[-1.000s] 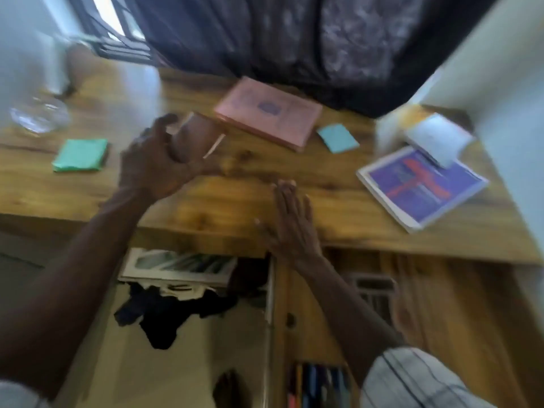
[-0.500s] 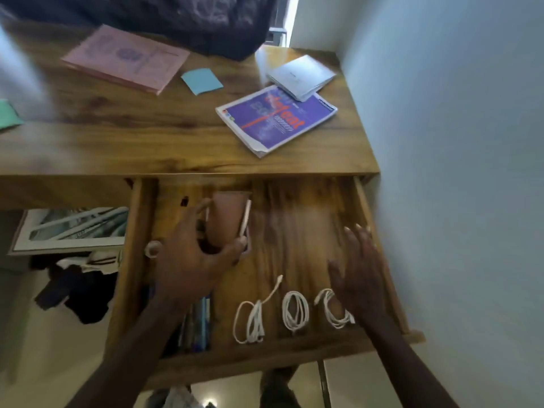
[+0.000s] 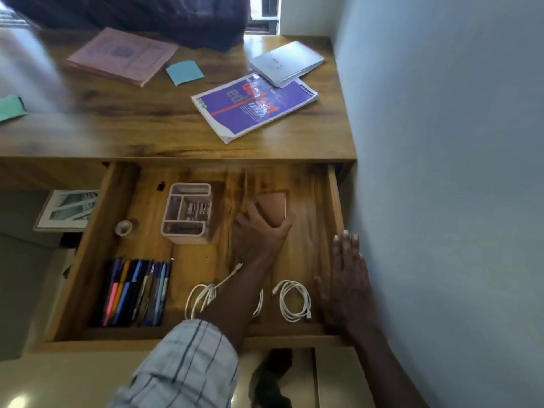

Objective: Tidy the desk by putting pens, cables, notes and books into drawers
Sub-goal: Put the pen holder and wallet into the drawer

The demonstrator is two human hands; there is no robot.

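Pens [image 3: 134, 293] and cables [image 3: 293, 300] lie in the drawer [image 3: 334, 198], the left hand [image 3: 259, 234] grips a brown notebook [image 3: 272, 207] there at 3 o'clock, the right hand [image 3: 346, 278] is flat and spread, and books [image 3: 253, 106] and notes [image 3: 185, 72] wait on the bench [image 3: 147, 131] at 12 o'clock.

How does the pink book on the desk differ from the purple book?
The pink book lies bare near the back left of the desk; the purple book lies further right with a white booklet overlapping its corner. The pink cover looks plain, the purple one carries bold red lettering. Both lie flat, closed.
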